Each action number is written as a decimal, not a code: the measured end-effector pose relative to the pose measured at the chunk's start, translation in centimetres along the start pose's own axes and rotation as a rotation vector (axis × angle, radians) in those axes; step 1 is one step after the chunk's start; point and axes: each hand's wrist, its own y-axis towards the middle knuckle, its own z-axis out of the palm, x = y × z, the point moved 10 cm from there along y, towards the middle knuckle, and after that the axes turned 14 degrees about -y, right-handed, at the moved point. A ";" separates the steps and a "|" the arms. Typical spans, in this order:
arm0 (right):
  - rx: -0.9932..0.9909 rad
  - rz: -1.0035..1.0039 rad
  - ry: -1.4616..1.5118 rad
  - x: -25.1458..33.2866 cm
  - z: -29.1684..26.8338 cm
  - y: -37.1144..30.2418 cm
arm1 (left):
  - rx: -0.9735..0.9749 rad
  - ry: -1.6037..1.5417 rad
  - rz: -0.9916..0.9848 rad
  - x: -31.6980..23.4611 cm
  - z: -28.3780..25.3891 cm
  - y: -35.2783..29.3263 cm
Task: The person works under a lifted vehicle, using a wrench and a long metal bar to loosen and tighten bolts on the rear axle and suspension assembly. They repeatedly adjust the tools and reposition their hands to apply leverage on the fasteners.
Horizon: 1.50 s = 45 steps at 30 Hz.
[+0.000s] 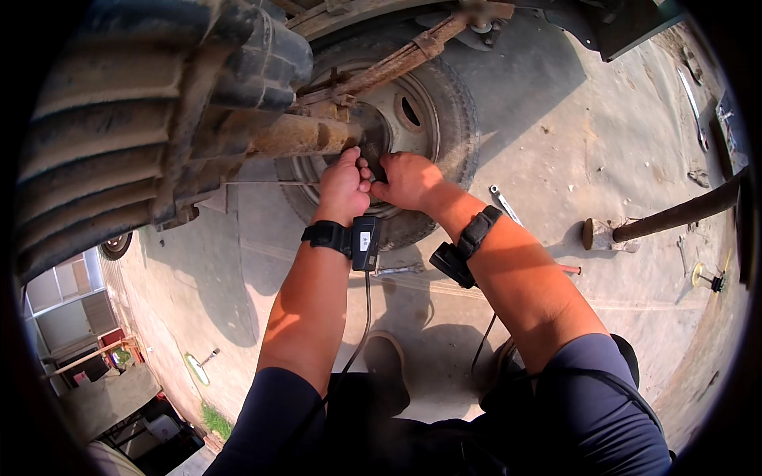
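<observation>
Both hands meet at the dark end of a rusty axle tube (305,136), under a vehicle. My left hand (346,187) is closed, its fingers curled up by the axle end; what they pinch is hidden. Just to its right, my right hand (409,181) is closed too, with fingers bent against a dark metal part (370,143) whose shape I cannot make out. Behind the hands is a wheel (463,111) with a pale rim. From the left a thin rod or line (270,183) runs up to my left hand.
A ribbed, dirty housing (103,127) fills the upper left. On the concrete to the right are a wrench (506,206), a sledgehammer (619,232) and a longer wrench (693,111). Another metal tool (401,270) lies below my hands. Cables hang from devices strapped to both wrists.
</observation>
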 end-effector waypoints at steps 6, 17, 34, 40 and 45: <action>0.280 -0.086 0.085 -0.7 1.3 0.5 | 0.053 -0.017 -0.087 0.1 0.0 0.3; 0.389 0.027 0.262 -2.3 3.1 0.2 | 0.043 0.003 -0.104 0.0 0.3 -0.5; 0.193 0.245 0.625 -2.5 3.6 0.7 | 0.072 0.081 -0.144 -0.1 0.2 0.3; 0.259 0.141 0.334 -1.6 2.6 1.3 | 0.070 0.061 -0.144 -0.3 0.1 0.6; 0.295 0.202 0.446 -2.3 2.8 1.1 | 0.072 0.062 -0.163 -0.1 0.4 0.5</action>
